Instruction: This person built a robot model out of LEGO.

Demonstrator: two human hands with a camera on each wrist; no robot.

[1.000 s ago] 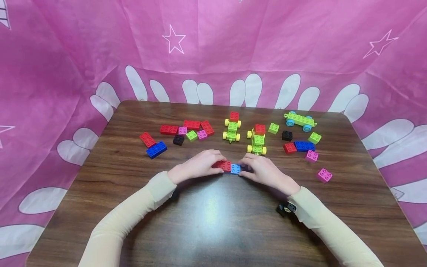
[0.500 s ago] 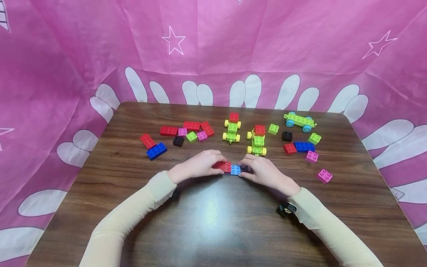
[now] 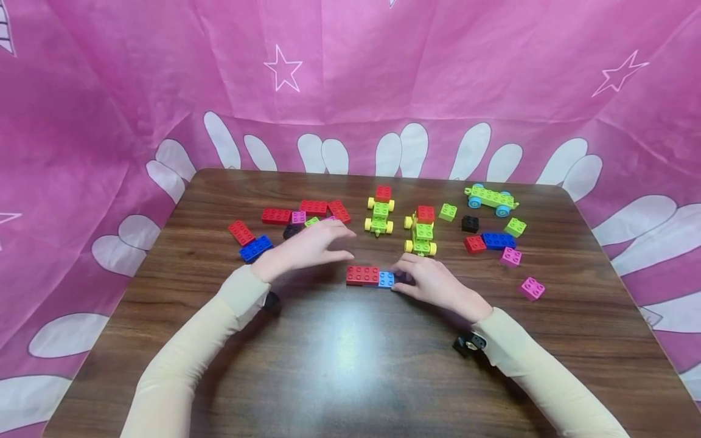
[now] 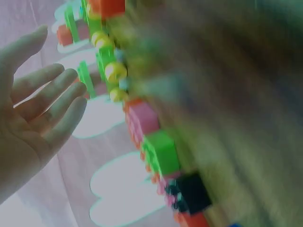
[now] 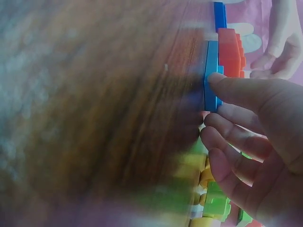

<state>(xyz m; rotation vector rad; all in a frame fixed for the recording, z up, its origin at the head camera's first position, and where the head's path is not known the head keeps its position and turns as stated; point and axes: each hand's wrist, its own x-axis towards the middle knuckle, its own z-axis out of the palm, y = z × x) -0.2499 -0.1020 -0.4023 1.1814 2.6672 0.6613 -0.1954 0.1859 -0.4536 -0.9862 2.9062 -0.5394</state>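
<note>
A red eight-stud brick (image 3: pixel 362 275) lies in mid-table in the head view, stacked on a light blue brick (image 3: pixel 386 279) whose right end sticks out. My right hand (image 3: pixel 435 283) pinches that end between thumb and fingers. In the right wrist view the thumb presses the side of the light blue brick (image 5: pixel 211 78), with the red brick (image 5: pixel 229 52) resting partly on it. My left hand (image 3: pixel 309 246) is off the bricks, up and left of them, its fingers spread and holding nothing. It covers part of the loose bricks behind it.
Two green cars with yellow wheels and red bricks, a near one (image 3: pixel 423 231) and a far one (image 3: pixel 380 213), stand behind the stack. A green car base (image 3: pixel 490 198) is at back right. Loose bricks lie left, including a blue one (image 3: pixel 255 249), and right, including a pink one (image 3: pixel 532 288).
My left hand has let go of the red brick and moved up and to the left. My right hand has stayed on the light blue brick.
</note>
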